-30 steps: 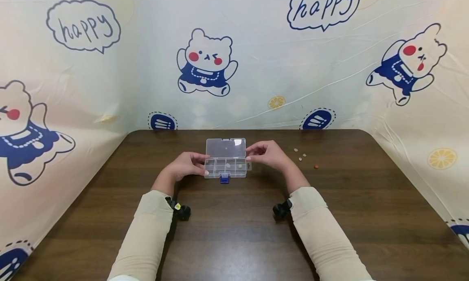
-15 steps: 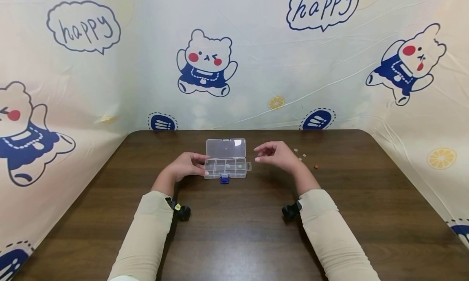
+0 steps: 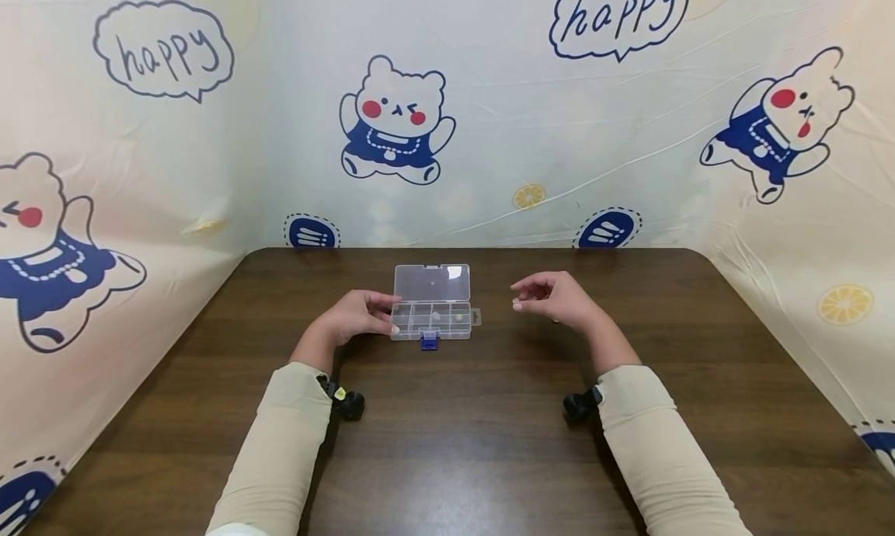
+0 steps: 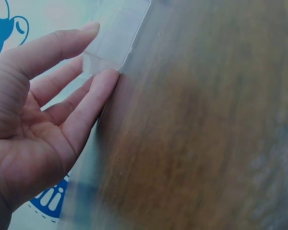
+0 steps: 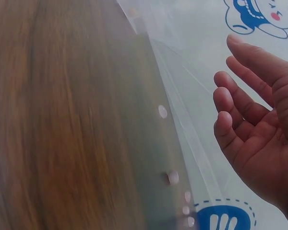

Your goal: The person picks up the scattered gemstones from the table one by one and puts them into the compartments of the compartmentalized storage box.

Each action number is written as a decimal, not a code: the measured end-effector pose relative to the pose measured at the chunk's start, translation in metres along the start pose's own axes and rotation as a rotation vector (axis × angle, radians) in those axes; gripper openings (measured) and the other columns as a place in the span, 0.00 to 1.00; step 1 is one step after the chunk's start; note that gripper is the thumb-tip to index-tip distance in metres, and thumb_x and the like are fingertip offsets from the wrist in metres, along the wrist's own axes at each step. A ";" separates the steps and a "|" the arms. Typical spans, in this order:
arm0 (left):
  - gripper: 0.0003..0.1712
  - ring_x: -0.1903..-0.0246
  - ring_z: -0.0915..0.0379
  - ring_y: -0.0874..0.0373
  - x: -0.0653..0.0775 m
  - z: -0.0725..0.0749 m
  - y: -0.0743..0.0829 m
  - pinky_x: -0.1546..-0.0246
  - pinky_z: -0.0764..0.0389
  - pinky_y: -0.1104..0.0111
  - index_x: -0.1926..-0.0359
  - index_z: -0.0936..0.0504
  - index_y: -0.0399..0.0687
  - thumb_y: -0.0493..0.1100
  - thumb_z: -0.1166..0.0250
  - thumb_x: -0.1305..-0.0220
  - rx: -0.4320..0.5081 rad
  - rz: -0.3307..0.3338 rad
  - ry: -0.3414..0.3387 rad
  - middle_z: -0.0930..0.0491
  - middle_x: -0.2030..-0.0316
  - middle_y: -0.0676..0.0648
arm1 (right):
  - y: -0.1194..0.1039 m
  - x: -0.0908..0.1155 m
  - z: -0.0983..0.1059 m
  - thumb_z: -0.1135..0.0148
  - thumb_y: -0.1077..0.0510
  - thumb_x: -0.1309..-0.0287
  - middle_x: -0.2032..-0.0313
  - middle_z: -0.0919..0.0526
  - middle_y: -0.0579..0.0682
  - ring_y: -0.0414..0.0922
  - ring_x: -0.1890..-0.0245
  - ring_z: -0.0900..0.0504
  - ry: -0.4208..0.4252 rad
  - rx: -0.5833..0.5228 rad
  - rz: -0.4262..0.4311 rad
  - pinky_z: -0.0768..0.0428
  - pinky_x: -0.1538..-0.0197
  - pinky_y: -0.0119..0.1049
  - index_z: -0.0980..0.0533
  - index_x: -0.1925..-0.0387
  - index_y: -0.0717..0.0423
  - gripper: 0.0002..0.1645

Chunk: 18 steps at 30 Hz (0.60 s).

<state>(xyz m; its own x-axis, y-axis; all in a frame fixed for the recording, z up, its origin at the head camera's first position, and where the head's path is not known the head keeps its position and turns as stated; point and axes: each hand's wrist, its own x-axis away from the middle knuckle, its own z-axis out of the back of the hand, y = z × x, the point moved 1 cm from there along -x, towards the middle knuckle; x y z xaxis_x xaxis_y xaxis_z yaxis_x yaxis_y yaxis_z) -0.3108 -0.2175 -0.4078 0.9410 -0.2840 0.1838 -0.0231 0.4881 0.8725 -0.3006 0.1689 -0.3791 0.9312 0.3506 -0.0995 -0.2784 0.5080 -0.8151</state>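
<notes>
A clear plastic compartment box [image 3: 411, 315] stands on the table with its lid [image 3: 428, 282] raised at the back and a blue latch [image 3: 429, 342] at the front. One compartment contains a whitish pebble [image 3: 437, 316]; a yellowish one [image 3: 458, 318] lies in another to the right. My left hand [image 3: 353, 314] grips the box's left end between thumb and fingers; the left wrist view shows them at the box's corner [image 4: 116, 33]. Right of the box, my right hand [image 3: 555, 297] hovers with loosely bent fingers, holding nothing. Small pale pebbles [image 5: 173, 178] appear in the right wrist view.
The brown wooden table [image 3: 447, 427] reaches back to a patterned cloth backdrop [image 3: 489, 116]. In the head view, my right hand mostly covers the loose pebbles. A black wrist camera sits on each wrist, the right one [image 3: 580, 406] above the table.
My right hand has left the box's right end and moved rightward, now hiding most of the loose pebbles from the head view. My left hand has stayed on the box.
</notes>
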 end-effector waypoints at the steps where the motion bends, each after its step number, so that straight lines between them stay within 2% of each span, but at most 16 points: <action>1: 0.38 0.57 0.23 0.51 0.000 0.000 0.000 0.53 0.19 0.65 0.38 0.23 0.41 0.34 0.22 0.53 0.001 0.001 0.001 0.22 0.48 0.38 | 0.000 0.001 0.001 0.25 0.52 0.48 0.62 0.17 0.51 0.50 0.63 0.24 0.000 -0.001 0.001 0.21 0.64 0.38 0.17 0.52 0.57 0.22; 5: 0.38 0.57 0.23 0.50 0.000 0.000 0.000 0.53 0.19 0.64 0.38 0.23 0.42 0.34 0.22 0.53 0.000 0.003 0.005 0.22 0.49 0.38 | 0.003 0.004 0.007 0.26 0.53 0.47 0.62 0.17 0.52 0.50 0.64 0.25 -0.004 0.008 0.011 0.21 0.67 0.39 0.19 0.51 0.61 0.24; 13: 0.38 0.57 0.23 0.49 0.000 0.000 0.000 0.52 0.20 0.63 0.38 0.23 0.42 0.34 0.22 0.53 0.003 0.009 0.008 0.22 0.49 0.38 | 0.012 0.011 0.016 0.26 0.56 0.48 0.64 0.17 0.51 0.48 0.65 0.23 0.014 0.027 0.039 0.22 0.66 0.36 0.18 0.53 0.62 0.21; 18: 0.38 0.56 0.23 0.49 0.000 0.000 -0.001 0.52 0.20 0.62 0.39 0.23 0.42 0.34 0.22 0.54 0.009 0.009 0.005 0.23 0.47 0.38 | 0.016 0.016 0.022 0.26 0.56 0.48 0.63 0.17 0.52 0.49 0.64 0.23 0.002 0.026 0.013 0.21 0.65 0.36 0.19 0.51 0.63 0.23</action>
<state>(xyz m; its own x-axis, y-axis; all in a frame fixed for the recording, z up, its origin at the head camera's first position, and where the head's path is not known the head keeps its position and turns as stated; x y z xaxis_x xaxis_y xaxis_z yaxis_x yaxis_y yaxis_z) -0.3106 -0.2179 -0.4086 0.9423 -0.2755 0.1900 -0.0351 0.4830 0.8749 -0.2952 0.2002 -0.3807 0.9280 0.3556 -0.1112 -0.2963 0.5235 -0.7989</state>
